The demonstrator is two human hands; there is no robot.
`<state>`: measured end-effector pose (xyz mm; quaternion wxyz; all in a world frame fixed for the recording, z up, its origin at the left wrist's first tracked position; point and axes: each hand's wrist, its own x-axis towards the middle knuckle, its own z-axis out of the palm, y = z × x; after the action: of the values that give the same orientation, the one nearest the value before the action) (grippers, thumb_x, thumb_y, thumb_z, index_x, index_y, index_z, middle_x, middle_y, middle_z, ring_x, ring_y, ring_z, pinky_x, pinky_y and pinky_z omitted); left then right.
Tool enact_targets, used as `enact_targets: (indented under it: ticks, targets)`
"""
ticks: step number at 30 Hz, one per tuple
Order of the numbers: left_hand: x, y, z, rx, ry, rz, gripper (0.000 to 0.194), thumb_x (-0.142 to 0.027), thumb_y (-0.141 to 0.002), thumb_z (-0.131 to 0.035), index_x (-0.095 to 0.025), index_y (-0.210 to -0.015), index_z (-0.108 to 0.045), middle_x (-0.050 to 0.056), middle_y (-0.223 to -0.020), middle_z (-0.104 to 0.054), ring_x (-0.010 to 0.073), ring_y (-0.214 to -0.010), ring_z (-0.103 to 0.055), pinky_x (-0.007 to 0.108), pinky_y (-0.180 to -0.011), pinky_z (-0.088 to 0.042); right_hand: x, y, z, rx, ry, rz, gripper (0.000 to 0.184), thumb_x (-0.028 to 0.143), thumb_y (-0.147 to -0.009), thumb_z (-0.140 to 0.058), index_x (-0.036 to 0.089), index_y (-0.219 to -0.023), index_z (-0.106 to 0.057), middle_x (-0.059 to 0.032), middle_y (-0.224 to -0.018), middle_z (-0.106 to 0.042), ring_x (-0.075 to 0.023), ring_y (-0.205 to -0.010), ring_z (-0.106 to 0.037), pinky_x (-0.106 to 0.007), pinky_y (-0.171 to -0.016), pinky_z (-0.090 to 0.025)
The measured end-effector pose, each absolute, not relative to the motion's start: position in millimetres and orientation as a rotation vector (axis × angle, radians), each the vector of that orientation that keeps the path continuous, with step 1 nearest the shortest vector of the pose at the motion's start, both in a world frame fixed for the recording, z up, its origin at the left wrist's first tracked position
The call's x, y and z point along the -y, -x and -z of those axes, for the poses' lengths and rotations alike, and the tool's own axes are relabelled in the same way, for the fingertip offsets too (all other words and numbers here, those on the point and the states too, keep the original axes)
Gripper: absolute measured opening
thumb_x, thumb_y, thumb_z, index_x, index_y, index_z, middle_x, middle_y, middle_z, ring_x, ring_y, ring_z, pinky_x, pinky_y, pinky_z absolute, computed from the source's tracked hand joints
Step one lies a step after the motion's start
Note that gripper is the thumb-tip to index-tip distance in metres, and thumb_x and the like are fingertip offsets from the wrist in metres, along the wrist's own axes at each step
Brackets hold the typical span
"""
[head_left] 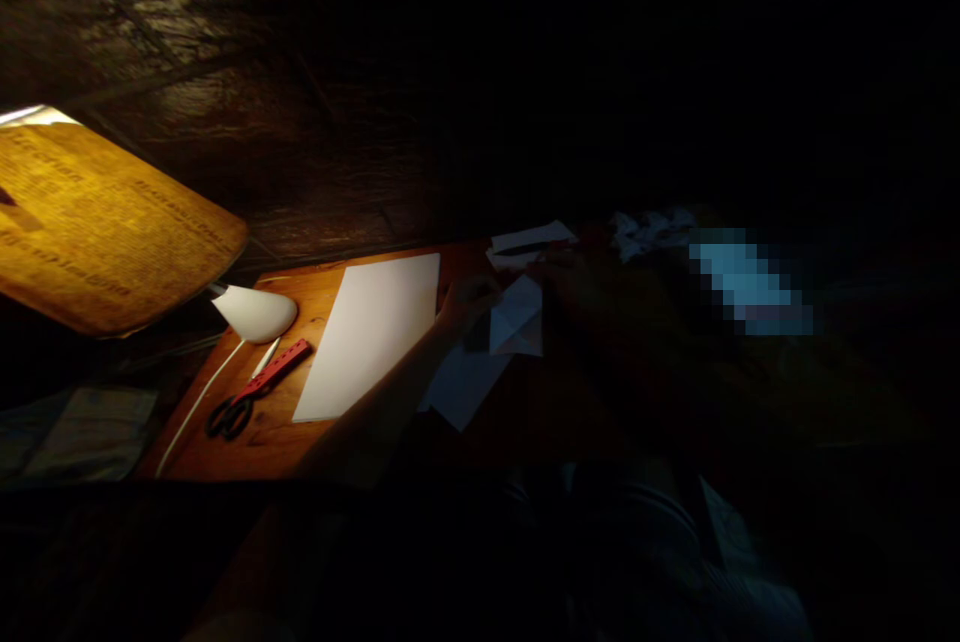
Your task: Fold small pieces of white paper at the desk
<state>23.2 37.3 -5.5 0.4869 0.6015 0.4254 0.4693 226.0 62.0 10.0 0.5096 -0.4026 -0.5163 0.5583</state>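
Note:
A folded sheet of paper (517, 317) with crossing creases and a pointed top is held up in dim light above the wooden table. My left hand (471, 298) is closed at its upper left edge, fingers curled in a pinch. At the top corner, my right hand (561, 277) grips the same paper; deep shadow covers most of it. Beneath the folded piece lies another white paper (469, 387), partly covered. Behind my hands are further pieces of white paper (532, 238).
A stack of white paper (375, 337) lies left of my forearm. Farther left are black-handled scissors (231, 417), a red perforated strip (281, 367) and a lamp with a white base (262, 315) and yellow shade (112, 232). A dark tiled wall (225, 122) rises behind.

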Motion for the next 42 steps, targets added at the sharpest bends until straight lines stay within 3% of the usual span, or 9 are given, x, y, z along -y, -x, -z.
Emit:
enact_targets:
  ticks: [4,8,13,18,22,32,42]
  targets:
    - [-34,-23,1,-1.045,-1.405,-1.14,0.02,-0.031,-0.064,-0.074,-0.019,-0.061,-0.059,0.001,-0.067,-0.062,0.0144,-0.066,-0.055,0.027,-0.061,-0.039,-73,-243,-13,1.175,0.97,-1.254,0.016,0.023,-0.069,-0.078,0.022,-0.062,-0.064,0.0002,-0.066,-0.059,-0.0135,-0.066,-0.051,-0.026,-0.061,-0.045]
    - [-34,-22,0,-1.072,-1.313,-1.237,0.02,-0.03,-0.062,-0.074,-0.018,-0.061,-0.058,-0.003,-0.061,-0.056,0.0112,-0.059,-0.048,0.025,-0.057,-0.034,-88,-249,-10,1.012,0.975,-1.275,0.025,0.039,-0.083,-0.066,0.023,-0.064,-0.059,0.0027,-0.058,-0.048,-0.0113,-0.055,-0.043,-0.025,-0.053,-0.038]
    - [-36,-22,2,-1.056,-1.376,-1.234,0.02,-0.03,-0.064,-0.074,-0.018,-0.062,-0.059,-0.003,-0.06,-0.055,0.0104,-0.058,-0.048,0.024,-0.055,-0.033,-79,-236,-8,1.13,0.9,-1.328,0.034,0.049,-0.08,-0.072,0.022,-0.063,-0.058,0.0011,-0.063,-0.055,-0.0129,-0.061,-0.049,-0.026,-0.058,-0.04]
    - [-36,-21,5,-1.028,-1.47,-1.138,0.022,-0.031,-0.066,-0.075,-0.018,-0.062,-0.058,-0.002,-0.062,-0.056,0.0109,-0.061,-0.048,0.023,-0.056,-0.034,-58,-231,-18,1.284,0.898,-1.471,0.026,0.044,-0.066,-0.081,0.021,-0.069,-0.067,-0.0016,-0.072,-0.066,-0.0166,-0.07,-0.058,-0.029,-0.065,-0.045]
    - [-36,-19,6,-1.008,-1.504,-1.077,0.023,-0.032,-0.068,-0.075,-0.018,-0.064,-0.057,0.0,-0.068,-0.06,0.0132,-0.065,-0.052,0.024,-0.06,-0.04,-55,-229,-24,1.278,0.953,-1.465,0.023,0.039,-0.059,-0.078,0.022,-0.063,-0.065,0.0001,-0.066,-0.062,-0.0153,-0.066,-0.055,-0.029,-0.064,-0.044]
    - [-31,-25,-3,-1.041,-1.593,-1.076,0.024,-0.038,-0.074,-0.073,-0.018,-0.071,-0.06,-0.005,-0.062,-0.05,0.0103,-0.059,-0.043,0.025,-0.058,-0.033,-48,-223,-22,1.46,0.975,-1.442,0.026,0.042,-0.065,-0.076,0.021,-0.065,-0.061,0.0013,-0.066,-0.058,-0.0145,-0.064,-0.051,-0.028,-0.062,-0.04]
    - [-37,-18,14,-1.121,-1.708,-1.01,0.009,-0.025,-0.069,-0.068,-0.017,-0.072,-0.064,-0.003,-0.066,-0.057,0.0109,-0.063,-0.049,0.025,-0.061,-0.034,-46,-218,-22,1.738,0.886,-1.299,0.016,0.036,-0.068,-0.078,0.02,-0.068,-0.074,-0.0019,-0.075,-0.072,-0.0157,-0.07,-0.06,-0.028,-0.067,-0.045]
